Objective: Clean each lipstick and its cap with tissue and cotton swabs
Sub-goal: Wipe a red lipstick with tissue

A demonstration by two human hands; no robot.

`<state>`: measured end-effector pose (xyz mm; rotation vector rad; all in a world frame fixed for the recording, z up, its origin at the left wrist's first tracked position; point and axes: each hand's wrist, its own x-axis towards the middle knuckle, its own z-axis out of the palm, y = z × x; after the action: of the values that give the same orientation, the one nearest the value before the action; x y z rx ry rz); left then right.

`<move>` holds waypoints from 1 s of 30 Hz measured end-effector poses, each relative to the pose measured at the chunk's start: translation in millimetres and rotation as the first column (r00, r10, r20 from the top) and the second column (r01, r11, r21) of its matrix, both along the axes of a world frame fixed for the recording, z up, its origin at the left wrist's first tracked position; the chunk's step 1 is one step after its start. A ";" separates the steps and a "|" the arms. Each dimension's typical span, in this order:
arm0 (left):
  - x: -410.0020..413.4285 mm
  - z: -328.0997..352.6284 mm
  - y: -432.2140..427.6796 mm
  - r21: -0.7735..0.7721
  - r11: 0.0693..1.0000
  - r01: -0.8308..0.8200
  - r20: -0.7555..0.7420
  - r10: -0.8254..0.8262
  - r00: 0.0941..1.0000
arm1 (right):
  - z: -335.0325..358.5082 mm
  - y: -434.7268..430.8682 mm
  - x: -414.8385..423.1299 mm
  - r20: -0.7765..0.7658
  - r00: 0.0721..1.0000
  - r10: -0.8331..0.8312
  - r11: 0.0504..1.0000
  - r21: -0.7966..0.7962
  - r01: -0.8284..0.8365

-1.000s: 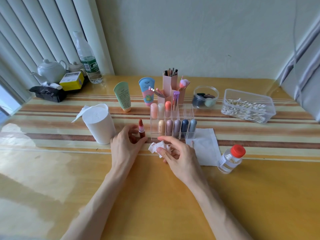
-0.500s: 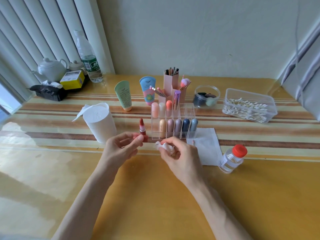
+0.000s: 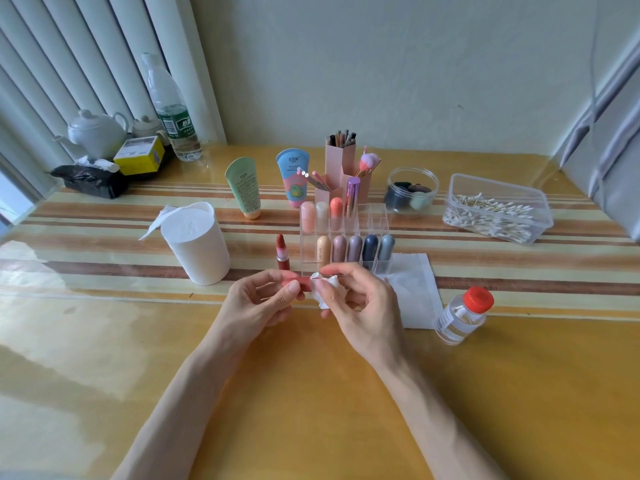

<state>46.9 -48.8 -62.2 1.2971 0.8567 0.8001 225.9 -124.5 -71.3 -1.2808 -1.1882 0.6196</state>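
My left hand [image 3: 259, 303] pinches a red lipstick cap [image 3: 300, 283] held sideways above the table. My right hand [image 3: 356, 303] grips a crumpled white tissue [image 3: 323, 289] pressed against the cap's open end. The uncapped red lipstick [image 3: 281, 251] stands upright on the table just behind my left hand. A clear acrylic organizer [image 3: 375, 220] behind my hands holds several capped lipsticks in pastel and dark colours. A flat tissue sheet [image 3: 414, 289] lies to the right of my right hand.
A white tissue roll [image 3: 195, 242] stands at the left. A clear tub of cotton swabs [image 3: 497, 207] sits at the back right, a small red-capped bottle [image 3: 462, 315] at the right. Tubes, a pink brush holder, a sponge jar, a teapot and a water bottle line the back.
My left hand let go of the standing lipstick and lifted the red cap. My right hand raised the tissue and brought it against the cap.
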 end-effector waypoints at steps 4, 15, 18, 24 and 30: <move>0.4 -2.0 1.0 0.038 0.999 0.003 -0.018 -0.002 1.000 | 1.2 -1.1 -0.2 -0.049 0.998 0.037 0.999 0.019 -0.036; 3.3 -2.0 -0.6 -0.022 0.999 0.024 0.100 -0.022 0.995 | -0.6 -6.1 -4.5 0.260 0.960 -0.107 0.979 0.195 0.056; 4.2 -3.4 -1.0 -0.017 1.000 0.026 0.118 -0.024 0.993 | -0.6 -7.3 -4.6 0.202 0.968 -0.148 0.980 0.161 0.116; 4.8 -6.7 0.1 -0.007 1.000 0.015 0.113 -0.014 0.993 | -5.0 -4.0 -0.3 0.356 0.920 -0.163 0.962 0.265 0.068; 3.4 -10.1 0.8 -0.014 1.000 0.027 0.122 -0.025 0.992 | -11.8 -0.3 3.9 0.412 0.903 -0.127 0.962 0.274 0.010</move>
<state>50.2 -48.0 -72.3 1.2305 0.7456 0.8420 229.8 -124.8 -83.1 -1.2531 -1.5194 0.1135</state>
